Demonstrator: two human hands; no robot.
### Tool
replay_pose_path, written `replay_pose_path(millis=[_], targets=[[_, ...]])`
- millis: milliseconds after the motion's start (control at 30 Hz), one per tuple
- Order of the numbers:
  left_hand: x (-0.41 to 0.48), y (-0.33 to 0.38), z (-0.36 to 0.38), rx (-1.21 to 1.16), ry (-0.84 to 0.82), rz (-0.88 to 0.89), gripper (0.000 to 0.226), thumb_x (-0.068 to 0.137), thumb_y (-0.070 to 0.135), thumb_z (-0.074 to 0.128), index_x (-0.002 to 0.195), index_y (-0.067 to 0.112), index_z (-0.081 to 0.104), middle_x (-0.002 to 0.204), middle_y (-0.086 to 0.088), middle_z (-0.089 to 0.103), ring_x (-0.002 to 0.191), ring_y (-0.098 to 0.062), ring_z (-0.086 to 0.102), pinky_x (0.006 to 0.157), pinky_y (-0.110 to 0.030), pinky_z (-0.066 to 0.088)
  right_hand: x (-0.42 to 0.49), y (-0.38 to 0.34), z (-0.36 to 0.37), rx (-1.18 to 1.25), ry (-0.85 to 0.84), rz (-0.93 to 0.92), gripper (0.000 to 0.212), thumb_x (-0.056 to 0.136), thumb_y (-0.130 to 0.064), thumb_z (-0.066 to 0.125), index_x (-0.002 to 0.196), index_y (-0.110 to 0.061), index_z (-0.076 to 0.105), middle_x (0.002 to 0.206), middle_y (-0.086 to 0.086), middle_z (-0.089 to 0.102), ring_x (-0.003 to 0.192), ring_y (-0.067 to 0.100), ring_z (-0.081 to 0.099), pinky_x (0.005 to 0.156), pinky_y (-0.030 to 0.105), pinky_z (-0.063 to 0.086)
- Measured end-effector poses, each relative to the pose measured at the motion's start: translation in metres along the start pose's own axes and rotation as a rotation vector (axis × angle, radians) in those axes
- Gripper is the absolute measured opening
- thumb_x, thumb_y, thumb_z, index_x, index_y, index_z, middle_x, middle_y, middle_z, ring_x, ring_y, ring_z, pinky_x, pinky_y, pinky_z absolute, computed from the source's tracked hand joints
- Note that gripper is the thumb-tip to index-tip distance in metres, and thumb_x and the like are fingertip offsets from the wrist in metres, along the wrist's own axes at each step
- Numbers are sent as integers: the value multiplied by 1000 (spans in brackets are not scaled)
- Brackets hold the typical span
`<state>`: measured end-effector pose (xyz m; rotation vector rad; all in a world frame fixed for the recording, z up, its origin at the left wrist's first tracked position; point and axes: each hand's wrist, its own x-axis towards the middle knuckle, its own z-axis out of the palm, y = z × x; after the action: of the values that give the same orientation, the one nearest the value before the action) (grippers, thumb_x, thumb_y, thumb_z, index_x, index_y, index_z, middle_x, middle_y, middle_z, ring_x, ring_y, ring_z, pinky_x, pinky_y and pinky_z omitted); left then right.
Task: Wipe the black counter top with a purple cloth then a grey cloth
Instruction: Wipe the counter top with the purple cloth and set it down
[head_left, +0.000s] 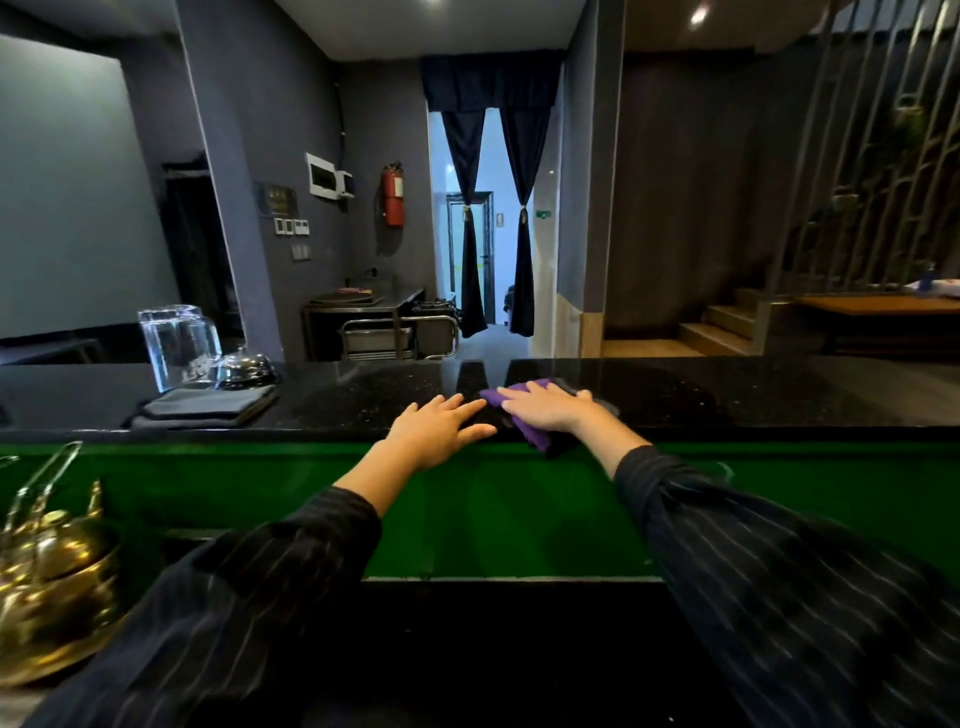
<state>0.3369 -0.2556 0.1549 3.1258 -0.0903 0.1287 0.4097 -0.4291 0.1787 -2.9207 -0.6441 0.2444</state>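
Both my palms flat, fingers straight: right hand (545, 410) atop purple cloth (537, 439), left hand (436, 431) beside it on black counter top (727, 400)

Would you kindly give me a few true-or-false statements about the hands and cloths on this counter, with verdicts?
1. The right hand presses flat on the purple cloth on the black counter top. True.
2. The left hand holds the grey cloth. False: it lies flat on the counter, and the grey cloth sits folded further left.
3. The glass pitcher stands behind the grey cloth. True.
4. The purple cloth lies left of the left hand. False: it lies to its right.
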Motion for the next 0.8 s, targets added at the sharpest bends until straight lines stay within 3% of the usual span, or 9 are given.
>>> replay_pose_path(millis=[100, 233, 433, 533, 700, 800], targets=[[-13, -31, -6, -42, -4, -40, 72, 85, 73, 27, 149, 42, 17, 161, -2, 16, 149, -23, 15, 117, -57, 14, -4, 27, -14, 85, -83, -16, 54, 101, -54, 23, 152, -42, 13, 164, 1, -1, 151, 27, -4, 118, 49, -5], [-32, -91, -8, -45, -24, -151, 91, 70, 84, 26, 149, 41, 14, 162, 3, 13, 149, -20, 10, 115, -62, 9, 10, 53, -12, 31, 43, 235, 56, 99, -59, 17, 152, -43, 12, 164, -4, 2, 151, 26, 1, 117, 54, -5], [-26, -96, -4, -43, -9, -112, 78, 83, 72, 34, 150, 37, 14, 162, 2, 12, 150, -22, 8, 115, -61, 8, 58, -18, -4, -4, 115, 534, 62, 99, -54, 26, 155, -32, 9, 162, 17, 2, 147, 45, 0, 117, 56, 5], [-23, -101, -2, -38, 11, -92, 78, 83, 72, 35, 150, 37, 16, 162, 1, 14, 149, -22, 10, 115, -61, 9, 90, -74, 4, -67, 106, 355, 65, 97, -55, 31, 155, -34, 11, 163, 16, 5, 147, 43, 3, 117, 56, 5], [-19, -131, -9, -121, -66, 37, 80, 81, 74, 37, 149, 44, 8, 162, 1, 11, 149, -19, 13, 119, -54, 12, 131, -117, 4, -28, -9, -53, 62, 96, -64, 18, 153, -42, 11, 164, 1, 2, 151, 30, 0, 117, 59, -4], [-23, -149, -5, -24, -20, 34, 84, 76, 79, 33, 149, 44, 10, 161, 3, 13, 149, -18, 14, 120, -52, 13, 159, -86, -1, -16, -56, -13, 69, 88, -73, 15, 151, -47, 9, 164, 0, 0, 151, 30, -1, 117, 60, -2]])
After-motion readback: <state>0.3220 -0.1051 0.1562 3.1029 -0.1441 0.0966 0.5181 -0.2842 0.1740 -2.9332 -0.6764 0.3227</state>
